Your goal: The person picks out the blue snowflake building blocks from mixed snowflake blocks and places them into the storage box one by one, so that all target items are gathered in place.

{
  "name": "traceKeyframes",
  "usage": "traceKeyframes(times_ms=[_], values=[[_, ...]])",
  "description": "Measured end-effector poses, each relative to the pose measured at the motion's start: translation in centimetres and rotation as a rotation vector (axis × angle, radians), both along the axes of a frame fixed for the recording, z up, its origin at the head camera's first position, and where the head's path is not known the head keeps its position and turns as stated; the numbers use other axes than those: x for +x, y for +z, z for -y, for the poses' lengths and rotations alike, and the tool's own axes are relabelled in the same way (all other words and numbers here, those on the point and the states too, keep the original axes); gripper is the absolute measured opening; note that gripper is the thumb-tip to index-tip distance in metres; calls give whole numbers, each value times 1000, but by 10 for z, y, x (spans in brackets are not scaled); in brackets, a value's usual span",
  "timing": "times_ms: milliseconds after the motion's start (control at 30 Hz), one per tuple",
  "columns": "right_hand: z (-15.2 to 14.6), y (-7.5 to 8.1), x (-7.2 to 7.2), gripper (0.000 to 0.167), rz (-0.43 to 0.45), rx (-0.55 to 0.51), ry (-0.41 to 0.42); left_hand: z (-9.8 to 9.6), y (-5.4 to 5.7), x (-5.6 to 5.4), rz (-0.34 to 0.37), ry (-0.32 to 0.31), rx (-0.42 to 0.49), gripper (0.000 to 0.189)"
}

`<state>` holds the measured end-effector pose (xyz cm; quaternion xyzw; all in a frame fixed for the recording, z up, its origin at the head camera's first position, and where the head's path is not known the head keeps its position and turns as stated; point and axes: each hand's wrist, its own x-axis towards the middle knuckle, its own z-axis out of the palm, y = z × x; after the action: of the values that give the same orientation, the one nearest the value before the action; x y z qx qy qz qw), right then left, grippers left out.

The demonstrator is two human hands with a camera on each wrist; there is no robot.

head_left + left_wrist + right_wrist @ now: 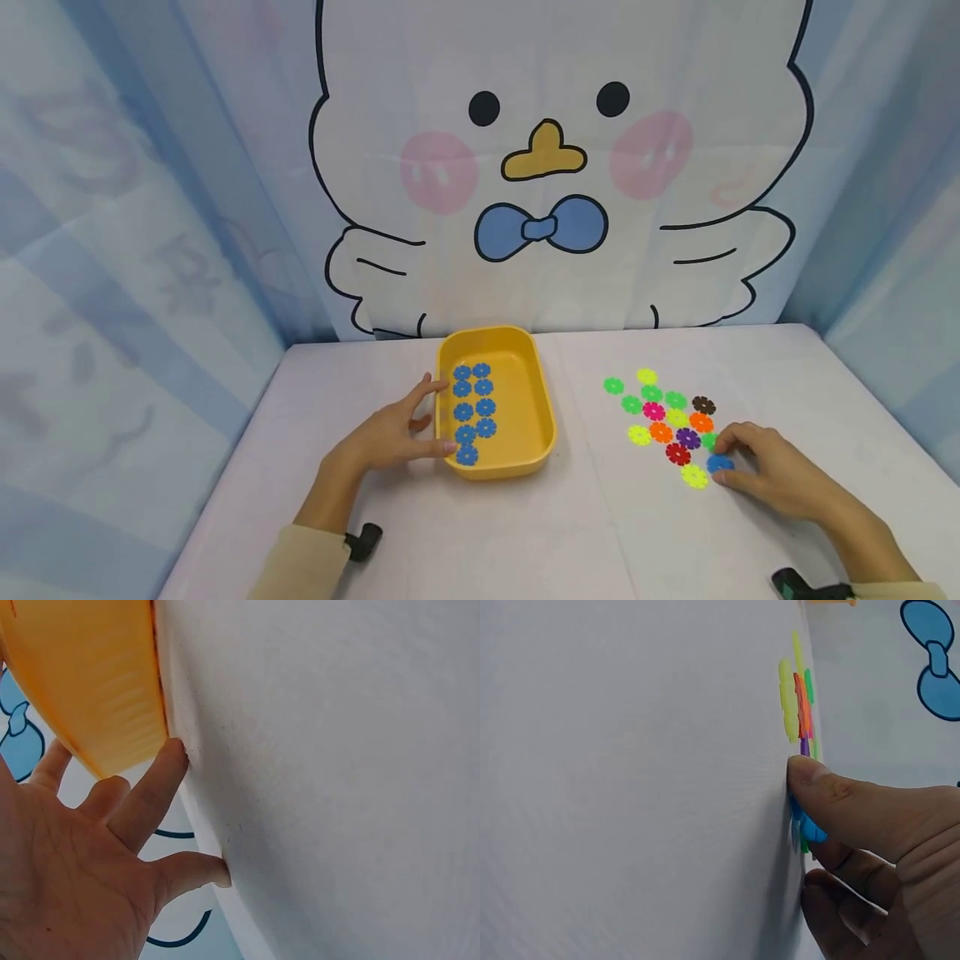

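At the left side of a yellow tray (525,392), my left hand (386,433) rests its thumb and a fingertip on the rim, fingers spread. In the left wrist view the tray's outer wall (97,682) rises beyond the fingers. Several blue notched plastic discs (485,407) lie in two columns on the tray's left half. My right hand (780,475) pinches another blue notched disc (718,464) between thumb and index finger at the table, beside a loose group of discs. The right wrist view shows that blue disc (814,829) partly behind the thumb.
The group holds yellow (694,476), red (678,454), purple (687,438), orange (661,432), pink (654,411), brown (703,405) and green discs (613,386), lying flat on the white tablecloth (540,533). A printed curtain (555,283) hangs behind the table.
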<state>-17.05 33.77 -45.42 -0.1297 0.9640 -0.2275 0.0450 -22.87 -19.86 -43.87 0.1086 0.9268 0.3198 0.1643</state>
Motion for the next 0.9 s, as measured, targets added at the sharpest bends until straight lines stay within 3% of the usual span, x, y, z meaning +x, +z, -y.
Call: traceKeyframes(times_ms=[200,367,600,767,900], values=[[3,3,1,40,66,37,6,0,-1,0,3,3,0,95],[1,5,5,48,33,70,33,0,-1,0,8,17,-1,95],[-5,4,11,37,19,97,51,-1,-1,-1,7,6,-8,95],[-2,6,11,36,-5,145,44,-1,-1,-1,5,10,-18,96],[2,7,12,38,-36,120,44,-1,-3,-2,-7,0,-22,95]])
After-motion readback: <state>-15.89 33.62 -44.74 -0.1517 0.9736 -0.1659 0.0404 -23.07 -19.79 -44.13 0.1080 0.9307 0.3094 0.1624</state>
